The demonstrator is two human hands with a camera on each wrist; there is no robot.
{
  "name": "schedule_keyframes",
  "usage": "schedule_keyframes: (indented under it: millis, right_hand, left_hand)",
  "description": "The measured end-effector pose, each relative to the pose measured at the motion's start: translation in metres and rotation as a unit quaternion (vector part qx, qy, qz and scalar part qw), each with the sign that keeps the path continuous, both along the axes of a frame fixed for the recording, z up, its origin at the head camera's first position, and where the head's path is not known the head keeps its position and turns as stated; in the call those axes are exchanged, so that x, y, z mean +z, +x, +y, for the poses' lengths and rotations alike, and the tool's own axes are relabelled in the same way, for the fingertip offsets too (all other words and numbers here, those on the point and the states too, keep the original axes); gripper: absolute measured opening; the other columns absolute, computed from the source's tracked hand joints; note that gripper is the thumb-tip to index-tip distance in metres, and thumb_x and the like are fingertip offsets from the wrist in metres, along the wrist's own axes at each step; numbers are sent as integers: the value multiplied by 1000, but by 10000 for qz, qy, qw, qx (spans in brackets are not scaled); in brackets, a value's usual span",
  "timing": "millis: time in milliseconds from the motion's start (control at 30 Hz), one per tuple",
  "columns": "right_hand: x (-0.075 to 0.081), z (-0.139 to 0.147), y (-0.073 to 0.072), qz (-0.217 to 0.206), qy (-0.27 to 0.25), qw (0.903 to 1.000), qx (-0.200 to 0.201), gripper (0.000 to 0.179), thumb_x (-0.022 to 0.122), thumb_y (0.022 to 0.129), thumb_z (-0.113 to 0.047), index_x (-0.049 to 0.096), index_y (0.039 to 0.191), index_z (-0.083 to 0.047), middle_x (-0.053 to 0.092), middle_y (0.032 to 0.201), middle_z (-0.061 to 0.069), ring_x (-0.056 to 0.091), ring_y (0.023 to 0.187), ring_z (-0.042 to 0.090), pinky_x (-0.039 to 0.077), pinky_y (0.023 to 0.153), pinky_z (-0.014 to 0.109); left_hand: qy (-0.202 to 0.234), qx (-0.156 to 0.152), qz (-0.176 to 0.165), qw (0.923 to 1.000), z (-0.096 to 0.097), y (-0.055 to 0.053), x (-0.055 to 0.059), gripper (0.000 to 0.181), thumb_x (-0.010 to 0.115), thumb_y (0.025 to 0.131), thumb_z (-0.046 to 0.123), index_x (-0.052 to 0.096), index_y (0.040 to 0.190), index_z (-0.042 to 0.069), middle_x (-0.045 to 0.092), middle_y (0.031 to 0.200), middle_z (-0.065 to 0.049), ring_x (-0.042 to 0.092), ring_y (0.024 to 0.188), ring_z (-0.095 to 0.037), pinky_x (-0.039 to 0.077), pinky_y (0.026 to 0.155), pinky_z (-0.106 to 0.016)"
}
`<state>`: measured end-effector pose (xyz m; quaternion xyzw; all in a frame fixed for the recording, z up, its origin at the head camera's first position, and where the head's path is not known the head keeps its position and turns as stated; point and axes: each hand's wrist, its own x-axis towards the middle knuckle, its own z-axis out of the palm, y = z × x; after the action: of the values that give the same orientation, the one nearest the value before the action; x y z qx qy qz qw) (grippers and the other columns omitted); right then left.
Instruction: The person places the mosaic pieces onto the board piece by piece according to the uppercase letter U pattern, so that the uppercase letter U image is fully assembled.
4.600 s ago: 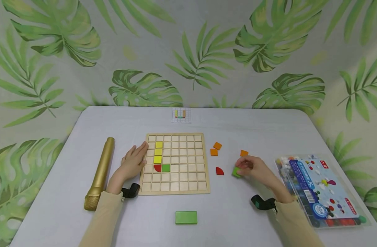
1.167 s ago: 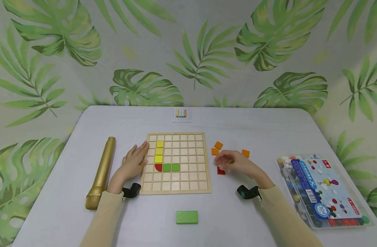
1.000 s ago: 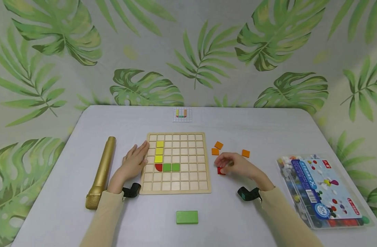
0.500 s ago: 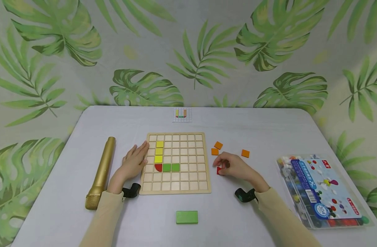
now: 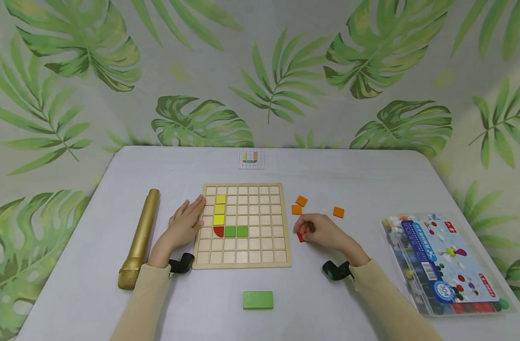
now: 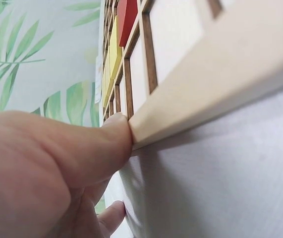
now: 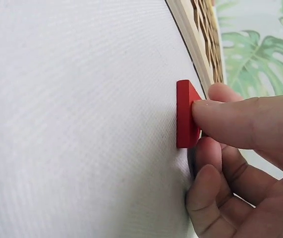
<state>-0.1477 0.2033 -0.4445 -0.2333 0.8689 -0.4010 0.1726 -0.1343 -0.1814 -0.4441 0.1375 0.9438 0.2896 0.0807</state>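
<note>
My left hand lies along the left edge of a wooden grid board, its fingers extended and its thumb against the frame. On the board sit several yellow square tiles in a column, a red quarter-round tile below them and two green square tiles to its right. Right of the board my right hand pinches another red quarter-round tile low at the tabletop. In the right wrist view the thumb presses on that tile's face, and the other fingers are curled beside it.
Three orange square tiles lie beyond the right hand. A pattern card is at the back edge. A green rectangular block lies in front, a gold microphone at left, and a clear case of coloured balls at right.
A second green tile has gone from the right hand onto the board. The right hand has since moved to the loose red tile, taken hold of it and turned it slightly. The left hand stays put.
</note>
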Motion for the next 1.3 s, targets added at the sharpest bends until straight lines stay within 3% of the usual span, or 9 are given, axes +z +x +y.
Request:
schedule_keyframes:
  millis: [400, 567, 1000, 1300]
  right_hand:
    - [4, 0, 3, 26, 196, 9998, 22, 21, 71, 76, 7, 64, 91, -5, 56, 80, 1, 50, 76, 17, 44, 68, 28]
    - [4, 0, 0, -197, -8, 9998, 3, 19, 66, 77, 9, 62, 87, -6, 58, 78, 0, 51, 72, 17, 44, 65, 26]
    - [8, -18, -4, -850, -883, 9924, -80, 12, 62, 83, 3, 65, 94, -1, 60, 89, 8, 58, 75, 19, 45, 66, 27]
    - [5, -49, -8, -843, -1334, 9875, -2, 12, 63, 82, 7, 63, 93, 3, 59, 90, 12, 61, 74, 22, 50, 66, 25]
  left_hand:
    - [-6, 28, -19, 10000, 0, 0, -1, 57, 48, 97, 3, 25, 149, -3, 18, 155, -20, 8, 137, -50, 11, 99, -71]
    - [-5, 33, -34, 10000, 0, 0, -1, 57, 48, 97, 3, 25, 149, -3, 18, 155, -20, 8, 137, -50, 12, 99, -71]
    - [-31, 37, -43, 10000, 0, -1, 0, 57, 47, 98, 4, 25, 149, -3, 18, 155, -20, 8, 137, -50, 12, 99, -71]
    - [-13, 25, -26, 10000, 1, 0, 1, 57, 47, 97, 3, 24, 149, -3, 18, 155, -20, 8, 137, -51, 11, 99, -71]
